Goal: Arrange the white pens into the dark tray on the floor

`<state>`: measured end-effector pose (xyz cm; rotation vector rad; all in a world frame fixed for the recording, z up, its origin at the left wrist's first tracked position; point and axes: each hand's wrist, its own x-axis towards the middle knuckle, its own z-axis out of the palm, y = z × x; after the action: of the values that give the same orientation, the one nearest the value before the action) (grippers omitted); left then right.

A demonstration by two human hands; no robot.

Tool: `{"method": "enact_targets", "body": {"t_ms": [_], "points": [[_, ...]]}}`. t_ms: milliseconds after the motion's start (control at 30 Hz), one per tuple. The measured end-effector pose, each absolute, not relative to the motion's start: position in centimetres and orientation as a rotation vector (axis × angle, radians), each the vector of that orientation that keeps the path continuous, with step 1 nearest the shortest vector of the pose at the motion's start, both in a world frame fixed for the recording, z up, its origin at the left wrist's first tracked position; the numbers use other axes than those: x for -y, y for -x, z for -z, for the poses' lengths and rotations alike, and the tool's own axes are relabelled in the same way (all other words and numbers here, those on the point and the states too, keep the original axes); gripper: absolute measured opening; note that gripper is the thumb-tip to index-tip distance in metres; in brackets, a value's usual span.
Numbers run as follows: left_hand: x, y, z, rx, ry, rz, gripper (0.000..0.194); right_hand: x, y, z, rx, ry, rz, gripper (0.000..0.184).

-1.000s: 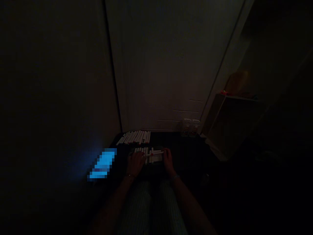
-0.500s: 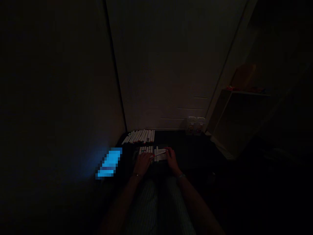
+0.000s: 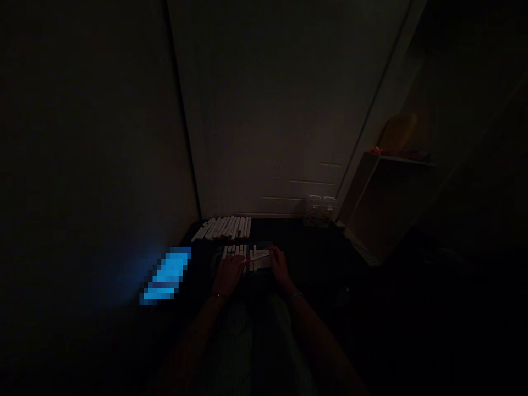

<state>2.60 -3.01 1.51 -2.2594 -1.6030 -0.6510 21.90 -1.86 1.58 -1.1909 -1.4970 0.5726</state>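
Note:
In dim light, a white marker (image 3: 259,256) with a reddish end is stretched between my two hands, slightly tilted. My left hand (image 3: 228,273) has its fingertips closed at the marker's reddish end. At the opposite end, the fingers of my right hand (image 3: 279,265) pinch the marker. Beneath them lies a dark, see-through case (image 3: 264,272) with several white markers (image 3: 234,251) standing side by side in it. My left hand partly covers this row.
Several more white markers (image 3: 225,227) lie in a loose row at the back left. Two clear containers (image 3: 320,210) stand at the back right of the dark table (image 3: 289,231). A glowing blue, pixelated screen (image 3: 167,275) is at left. A shelf unit (image 3: 371,203) stands at right.
The whole scene has shifted left in the picture as the camera turned. Both hands keep hold of the marker over the case, with little other visible change.

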Motion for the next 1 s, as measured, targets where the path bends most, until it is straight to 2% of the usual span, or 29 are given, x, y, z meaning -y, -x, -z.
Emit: {"method": "enact_targets", "body": {"t_ms": [400, 1000], "points": [[2.66, -2.42, -1.37, 1.591, 2.264, 0.576, 0.033, 1.48, -21.84, -1.49, 1.605, 1.314, -0.435, 0.028], [2.73, -2.58, -1.58, 1.627, 2.242, 0.648, 0.034, 1.09, -21.91, -1.11, 1.563, 1.343, -0.475, 0.027]]}}
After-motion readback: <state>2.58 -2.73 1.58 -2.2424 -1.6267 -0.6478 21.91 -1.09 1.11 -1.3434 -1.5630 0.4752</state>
